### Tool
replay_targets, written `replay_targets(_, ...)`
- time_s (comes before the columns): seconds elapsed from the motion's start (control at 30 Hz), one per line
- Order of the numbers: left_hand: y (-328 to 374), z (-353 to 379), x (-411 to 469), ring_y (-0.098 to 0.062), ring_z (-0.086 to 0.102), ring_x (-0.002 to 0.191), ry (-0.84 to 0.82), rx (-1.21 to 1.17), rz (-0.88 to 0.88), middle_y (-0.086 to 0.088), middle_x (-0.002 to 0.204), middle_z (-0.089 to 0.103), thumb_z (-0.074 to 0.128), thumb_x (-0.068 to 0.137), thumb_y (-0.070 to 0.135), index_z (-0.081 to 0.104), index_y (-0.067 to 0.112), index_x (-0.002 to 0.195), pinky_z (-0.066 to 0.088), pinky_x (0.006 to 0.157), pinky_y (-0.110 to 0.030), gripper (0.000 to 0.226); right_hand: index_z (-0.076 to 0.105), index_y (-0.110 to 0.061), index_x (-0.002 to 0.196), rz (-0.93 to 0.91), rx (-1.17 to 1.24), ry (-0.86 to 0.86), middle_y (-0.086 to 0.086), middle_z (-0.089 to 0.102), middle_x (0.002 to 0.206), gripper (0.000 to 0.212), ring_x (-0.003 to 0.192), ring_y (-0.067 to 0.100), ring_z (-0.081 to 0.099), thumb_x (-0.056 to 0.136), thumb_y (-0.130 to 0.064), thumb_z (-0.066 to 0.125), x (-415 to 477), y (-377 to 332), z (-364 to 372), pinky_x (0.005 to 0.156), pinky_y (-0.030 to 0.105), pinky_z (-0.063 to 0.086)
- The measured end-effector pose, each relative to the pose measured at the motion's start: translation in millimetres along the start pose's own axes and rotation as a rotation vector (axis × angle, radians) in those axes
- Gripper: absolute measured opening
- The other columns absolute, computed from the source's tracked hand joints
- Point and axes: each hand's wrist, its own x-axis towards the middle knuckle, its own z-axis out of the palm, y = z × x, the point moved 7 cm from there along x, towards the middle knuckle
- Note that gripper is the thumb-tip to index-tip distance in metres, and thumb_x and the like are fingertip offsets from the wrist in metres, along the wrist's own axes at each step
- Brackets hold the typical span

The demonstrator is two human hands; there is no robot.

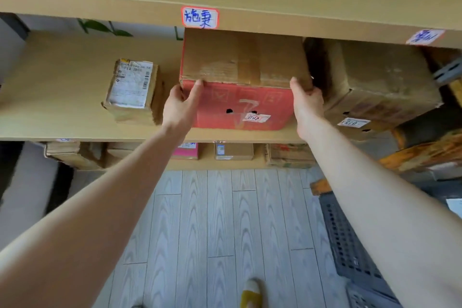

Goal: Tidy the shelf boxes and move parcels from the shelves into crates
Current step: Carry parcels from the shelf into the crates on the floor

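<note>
I have my left hand (180,105) and right hand (308,105) gripping the red-fronted box (243,105) by its two sides, square between them on the shelf (50,97), likely so it slides out level.

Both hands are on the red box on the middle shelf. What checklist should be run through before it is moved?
1. Left hand grips the red box at its front left corner: ok.
2. Right hand grips the front right corner: ok.
3. Small parcel on the left stands apart from the box: ok.
4. Brown box on the right sits close, with the right hand in the narrow gap. Whether it will drag: cannot tell.
5. Clearance under the upper shelf board: cannot tell.
6. Room in the grey crate on the floor: cannot tell, as it is mostly cut off.
</note>
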Motion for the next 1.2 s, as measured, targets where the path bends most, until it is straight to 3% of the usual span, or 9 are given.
replay_targets(0.17, 3, -9, -37, -0.008, 0.055, 0.086, 0.084, 0.058, 0.066, 0.012, 0.089, 0.058, 0.053, 0.085, 0.051, 0.055, 0.02, 0.101, 0.042, 0.074, -0.021, 0.035, 0.051, -0.01, 0.115, 0.057, 0.083, -0.008, 0.003, 0.058, 0.103, 0.042, 0.084, 0.014, 0.055, 0.089, -0.043, 0.051, -17, 17, -15, 0.061, 0.024, 0.038)
replay_targets(0.33, -9, -33, -99, -0.004, 0.054, 0.079, 0.155, 0.05, 0.114, 0.014, 0.084, 0.057, 0.059, 0.084, 0.046, 0.052, 0.022, 0.096, 0.043, 0.071, -0.021, 0.028, 0.052, -0.02, 0.101, 0.235, 0.27, -0.053, 0.002, 0.057, 0.116, 0.025, 0.111, 0.021, 0.053, 0.088, -0.041, 0.054, -60, 55, -29, 0.102, 0.041, 0.041)
replay_targets(0.43, -11, -50, -132, 0.008, 0.055, 0.081, 0.192, 0.08, 0.144, 0.019, 0.086, 0.057, 0.062, 0.082, 0.045, 0.053, 0.022, 0.097, 0.039, 0.068, -0.006, 0.029, 0.048, -0.03, 0.081, 0.284, 0.351, -0.063, -0.003, 0.056, 0.103, 0.012, 0.107, 0.019, 0.052, 0.089, -0.037, 0.055, -89, 68, -37, 0.103, 0.044, 0.041)
replay_targets(0.53, -3, -71, -161, 0.009, 0.053, 0.082, 0.246, 0.119, 0.205, 0.022, 0.087, 0.053, 0.069, 0.073, 0.049, 0.053, 0.023, 0.094, 0.035, 0.069, 0.0, 0.037, 0.053, -0.025, 0.099, 0.357, 0.427, -0.091, 0.001, 0.057, 0.117, 0.012, 0.109, 0.02, 0.055, 0.091, -0.034, 0.053, -112, 84, -41, 0.093, 0.038, 0.049)
replay_targets(0.77, 63, -67, -222, -0.032, 0.055, 0.103, 0.287, 0.373, 0.561, -0.003, 0.104, 0.053, 0.07, 0.061, 0.055, 0.058, 0.003, 0.089, 0.043, 0.088, -0.046, 0.061, 0.056, -0.006, 0.105, 0.644, 0.457, -0.213, 0.018, 0.057, 0.123, 0.016, 0.107, 0.032, 0.058, 0.096, -0.012, 0.044, -162, 135, -34, 0.084, 0.04, 0.051)
replay_targets(0.87, 66, -44, -230, -0.034, 0.046, 0.127, 0.18, 0.555, 0.584, -0.015, 0.125, 0.058, 0.069, 0.061, 0.054, 0.064, 0.003, 0.093, 0.034, 0.094, -0.063, 0.06, 0.059, 0.0, 0.109, 0.562, 0.102, -0.271, 0.019, 0.059, 0.117, 0.024, 0.101, 0.031, 0.059, 0.094, -0.013, 0.045, -169, 133, -35, 0.078, 0.036, 0.047)
replay_targets(0.97, 65, -16, -237, -0.033, 0.042, 0.131, 0.075, 0.678, 0.636, -0.014, 0.131, 0.056, 0.066, 0.066, 0.05, 0.067, 0.007, 0.099, 0.03, 0.097, -0.066, 0.054, 0.065, -0.012, 0.097, 0.355, 0.005, -0.256, 0.009, 0.066, 0.099, 0.036, 0.079, 0.019, 0.061, 0.091, -0.042, 0.047, -163, 87, -40, 0.063, 0.028, 0.045)
replay_targets(1.07, 59, 10, -238, -0.027, 0.033, 0.138, -0.032, 0.767, 0.613, -0.009, 0.141, 0.047, 0.061, 0.077, 0.045, 0.065, 0.013, 0.109, 0.021, 0.106, -0.061, 0.045, 0.064, -0.023, 0.107, 0.268, 0.184, -0.388, 0.0, 0.069, 0.103, 0.058, 0.094, 0.019, 0.064, 0.078, -0.069, 0.045, -156, 42, -39, 0.076, 0.034, 0.051)
replay_targets(1.2, 64, 0, -232, -0.034, 0.048, 0.126, 0.059, 0.732, 0.693, -0.018, 0.134, 0.052, 0.065, 0.08, 0.025, 0.068, 0.012, 0.106, 0.039, 0.096, -0.056, 0.029, 0.052, -0.025, 0.125, 0.068, 0.007, -0.369, 0.001, 0.062, 0.12, 0.051, 0.107, 0.022, 0.06, 0.083, -0.054, 0.055, -150, 23, -45, 0.095, 0.047, 0.048)
